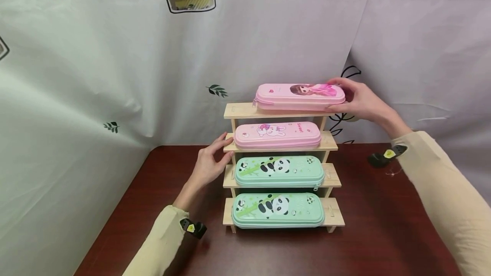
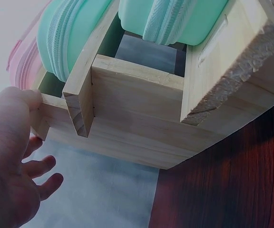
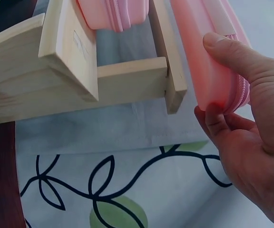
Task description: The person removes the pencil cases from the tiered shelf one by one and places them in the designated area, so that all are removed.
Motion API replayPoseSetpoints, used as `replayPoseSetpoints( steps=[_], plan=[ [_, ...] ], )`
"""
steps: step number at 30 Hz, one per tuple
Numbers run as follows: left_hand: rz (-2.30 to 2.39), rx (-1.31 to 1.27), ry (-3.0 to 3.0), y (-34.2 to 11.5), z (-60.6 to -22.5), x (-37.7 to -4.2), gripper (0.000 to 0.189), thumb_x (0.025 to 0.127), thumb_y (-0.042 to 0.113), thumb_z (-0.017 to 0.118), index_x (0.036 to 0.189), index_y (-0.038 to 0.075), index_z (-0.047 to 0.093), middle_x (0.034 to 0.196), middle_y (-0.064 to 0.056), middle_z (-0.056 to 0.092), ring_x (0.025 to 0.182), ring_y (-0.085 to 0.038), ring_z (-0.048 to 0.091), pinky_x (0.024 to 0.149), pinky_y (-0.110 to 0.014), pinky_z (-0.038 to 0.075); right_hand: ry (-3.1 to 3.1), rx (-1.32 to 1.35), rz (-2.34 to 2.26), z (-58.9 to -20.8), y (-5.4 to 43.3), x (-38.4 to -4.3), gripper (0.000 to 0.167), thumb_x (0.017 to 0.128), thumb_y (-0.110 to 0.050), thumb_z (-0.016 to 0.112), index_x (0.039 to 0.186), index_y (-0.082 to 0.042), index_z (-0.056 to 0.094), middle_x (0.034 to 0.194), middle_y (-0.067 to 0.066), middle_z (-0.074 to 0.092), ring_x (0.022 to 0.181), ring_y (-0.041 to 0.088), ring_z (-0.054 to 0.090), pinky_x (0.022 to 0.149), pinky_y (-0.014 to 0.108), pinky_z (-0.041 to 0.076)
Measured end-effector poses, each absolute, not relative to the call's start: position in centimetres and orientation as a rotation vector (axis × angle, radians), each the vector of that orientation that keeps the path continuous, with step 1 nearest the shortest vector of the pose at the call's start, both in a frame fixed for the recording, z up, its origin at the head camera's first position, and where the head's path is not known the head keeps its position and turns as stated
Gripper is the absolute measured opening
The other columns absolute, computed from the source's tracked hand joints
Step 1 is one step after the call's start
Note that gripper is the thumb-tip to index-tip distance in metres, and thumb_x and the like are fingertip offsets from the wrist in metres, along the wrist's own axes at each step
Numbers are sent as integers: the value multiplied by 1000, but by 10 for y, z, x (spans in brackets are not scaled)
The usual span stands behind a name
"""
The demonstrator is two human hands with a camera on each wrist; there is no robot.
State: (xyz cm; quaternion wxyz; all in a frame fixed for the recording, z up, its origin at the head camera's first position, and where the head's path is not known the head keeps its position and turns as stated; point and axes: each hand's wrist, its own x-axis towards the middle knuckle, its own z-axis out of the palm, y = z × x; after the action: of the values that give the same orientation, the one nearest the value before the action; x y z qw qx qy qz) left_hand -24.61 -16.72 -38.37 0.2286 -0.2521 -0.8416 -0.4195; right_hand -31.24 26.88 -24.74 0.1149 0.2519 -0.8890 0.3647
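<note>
My right hand [image 1: 358,99] grips the right end of a pink pencil case [image 1: 280,93] with a doll-like girl on its lid. The case lies over the top step of a wooden tiered stand [image 1: 334,216]. In the right wrist view, the thumb presses one side of the pencil case [image 3: 199,61] and curled fingers hold its end, by the zipper. My left hand [image 1: 209,161] holds the left end of the stand's second step from the top, beside a pink rabbit pencil case [image 1: 284,134]. Its other fingers [image 2: 42,166] stick out below the board.
Two green panda pencil cases lie on the lower steps, one [image 1: 299,173] above the other [image 1: 299,210]. The stand rests on a dark red-brown wooden table [image 1: 368,242]. A pale patterned cloth [image 1: 115,54] hangs close behind it and along the left.
</note>
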Motion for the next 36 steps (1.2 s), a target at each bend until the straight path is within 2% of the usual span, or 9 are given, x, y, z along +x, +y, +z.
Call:
replayPoseSetpoints(
  steps=[7,14,26,31,36],
  plan=[
    [-1157,-687,-2320,-167,-384,-246,43,90,6,74,132,3,66,143,-21,52,132,-35,50,107,-53,37,-2566,708,1105,-248,281,-309,69,76,-5,86,138,-8,56,116,6,59,92,15,53,72,16,43],
    [-1154,-680,-2335,-167,-384,-245,44,90,7,74,132,4,65,145,-19,51,132,-34,49,106,-53,38,-2509,719,1216,-251,294,-306,69,74,4,85,137,-4,56,108,-5,63,91,11,57,70,16,47],
    [-1144,-689,-2329,-167,-383,-245,43,90,6,74,132,3,65,144,-20,52,131,-35,50,105,-53,38,-2545,643,1236,-251,315,-295,70,79,-1,83,141,-7,51,111,1,61,92,15,56,71,17,49],
    [-1141,-693,-2327,-167,-384,-245,43,89,6,74,131,3,65,143,-22,52,131,-36,51,105,-54,38,-2582,550,1192,-252,324,-289,72,80,-5,84,142,-9,49,111,-2,60,94,12,55,73,14,46],
    [-1147,-684,-2335,-167,-383,-245,43,90,6,74,132,3,65,144,-20,51,132,-35,50,105,-53,38,-2545,544,1234,-254,333,-285,70,79,1,83,139,-7,50,108,-8,62,93,8,57,74,13,46]
  ],
)
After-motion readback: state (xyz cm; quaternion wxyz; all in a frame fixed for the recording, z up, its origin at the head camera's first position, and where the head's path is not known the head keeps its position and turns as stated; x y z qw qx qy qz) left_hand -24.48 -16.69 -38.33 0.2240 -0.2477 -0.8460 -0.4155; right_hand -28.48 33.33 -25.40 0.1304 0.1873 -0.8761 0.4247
